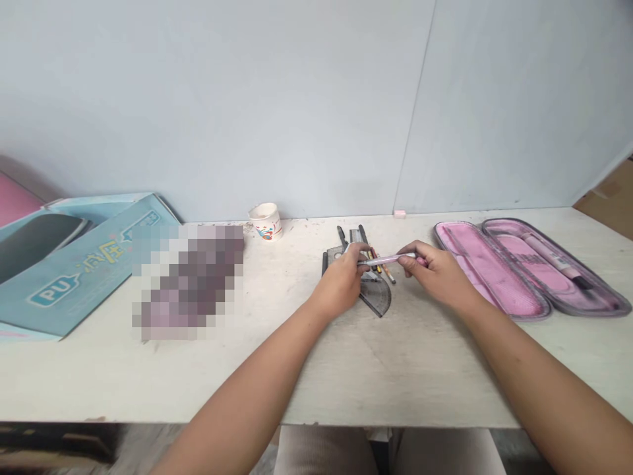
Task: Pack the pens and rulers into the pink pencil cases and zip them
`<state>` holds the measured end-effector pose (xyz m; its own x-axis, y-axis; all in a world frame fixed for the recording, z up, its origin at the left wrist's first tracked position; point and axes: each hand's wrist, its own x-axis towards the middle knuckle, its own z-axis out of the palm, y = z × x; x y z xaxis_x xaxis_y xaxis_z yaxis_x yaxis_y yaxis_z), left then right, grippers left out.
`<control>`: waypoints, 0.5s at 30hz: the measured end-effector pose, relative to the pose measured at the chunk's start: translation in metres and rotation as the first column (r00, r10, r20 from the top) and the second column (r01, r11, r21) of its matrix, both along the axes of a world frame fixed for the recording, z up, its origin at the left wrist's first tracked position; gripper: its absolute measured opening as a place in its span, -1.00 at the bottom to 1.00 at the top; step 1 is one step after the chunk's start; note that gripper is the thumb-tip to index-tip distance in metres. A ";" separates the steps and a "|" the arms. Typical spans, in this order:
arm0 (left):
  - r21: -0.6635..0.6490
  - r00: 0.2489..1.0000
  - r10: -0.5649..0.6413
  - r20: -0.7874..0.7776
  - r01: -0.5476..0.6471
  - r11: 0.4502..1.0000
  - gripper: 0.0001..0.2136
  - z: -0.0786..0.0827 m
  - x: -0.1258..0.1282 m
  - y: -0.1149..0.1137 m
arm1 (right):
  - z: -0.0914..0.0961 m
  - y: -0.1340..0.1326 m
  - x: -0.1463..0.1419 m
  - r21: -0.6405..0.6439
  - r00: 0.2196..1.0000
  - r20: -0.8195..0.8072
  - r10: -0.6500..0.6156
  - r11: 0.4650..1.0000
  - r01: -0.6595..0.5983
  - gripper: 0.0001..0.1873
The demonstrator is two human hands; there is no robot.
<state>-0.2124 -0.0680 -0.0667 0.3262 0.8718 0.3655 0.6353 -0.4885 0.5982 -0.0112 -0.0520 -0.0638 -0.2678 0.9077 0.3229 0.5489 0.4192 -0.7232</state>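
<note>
A slim whitish-pink pen (386, 259) is held level between my two hands, above the table. My left hand (347, 274) is closed around its left end, and the fingertips of my right hand (426, 264) pinch the other end. Under and behind my left hand lie a clear protractor (380, 298), a black pen (341, 234) and other drawing tools, partly covered by the hand. A few pencils (388, 270) rest just below the held pen. To the right, a pink pencil case (499, 284) lies unfolded, with a pink marker (558, 260) in its right half.
At the left, a light-blue box (93, 277) leans across the tabletop beside a pixelated purplish object (192, 284). A paper cup (266, 221) and a small pink eraser (399, 214) stand near the wall. Brown cardboard (610, 198) shows at far right.
</note>
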 end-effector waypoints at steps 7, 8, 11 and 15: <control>0.162 0.996 0.069 -0.061 -0.058 0.985 -0.77 0.003 0.001 0.000 | 0.004 -0.005 -0.004 -0.090 0.998 -0.028 -0.049 0.995 0.046 -0.48; 0.218 0.991 0.103 -0.085 -0.082 0.972 -0.80 0.004 0.001 0.000 | 0.004 -0.005 -0.004 -0.118 0.997 -0.047 -0.055 0.992 0.049 -0.46; 0.400 0.971 0.217 -0.099 -0.161 0.902 -0.83 0.010 0.001 -0.004 | 0.000 0.000 -0.004 -0.178 0.982 -0.160 -0.102 0.981 0.073 -0.46; 0.479 0.969 0.245 0.034 -0.231 0.847 -0.81 0.013 0.003 -0.008 | -0.006 0.006 -0.005 -0.201 0.866 -0.487 -0.119 0.979 0.022 -0.53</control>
<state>-0.2093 -0.0764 -0.0542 0.1470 0.6462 0.7488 0.7816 -0.5399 0.3125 -0.0166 -0.0459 -0.0698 -0.0506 0.9737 0.2221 0.1222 0.2267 -0.9663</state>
